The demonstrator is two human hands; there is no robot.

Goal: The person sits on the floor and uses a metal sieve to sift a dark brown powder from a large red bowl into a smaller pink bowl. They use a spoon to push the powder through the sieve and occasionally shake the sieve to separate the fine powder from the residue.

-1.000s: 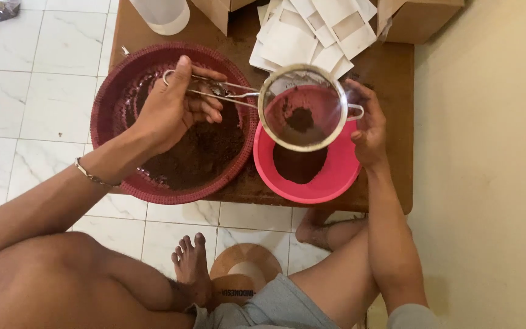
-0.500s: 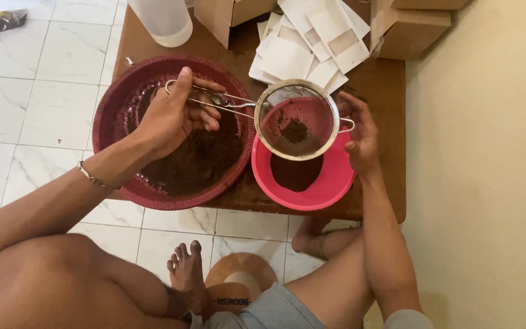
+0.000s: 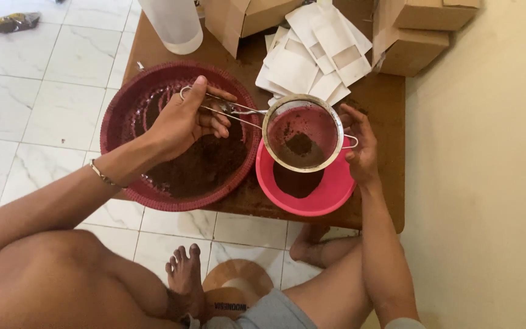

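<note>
My left hand (image 3: 184, 119) grips the wire handle of a round metal sieve (image 3: 302, 133) and holds it over a pink bowl (image 3: 330, 195). A small heap of dark brown powder lies in the sieve's mesh, and more powder sits in the pink bowl below. My right hand (image 3: 359, 143) rests against the sieve's far rim, fingers curved around it. To the left stands a large dark red basin (image 3: 130, 122) with a layer of the same dark powder. Both vessels rest on a low wooden table (image 3: 385, 103).
White paper pouches (image 3: 312, 58) lie stacked at the back of the table, between brown cardboard boxes (image 3: 415, 30). A white plastic container (image 3: 175, 24) stands at the back left. White tiled floor (image 3: 44, 91) lies to the left, a beige wall to the right. My bare feet are under the table edge.
The sieve has shifted a little above the pink bowl, and the powder heap in its mesh has moved. Both hands keep their hold.
</note>
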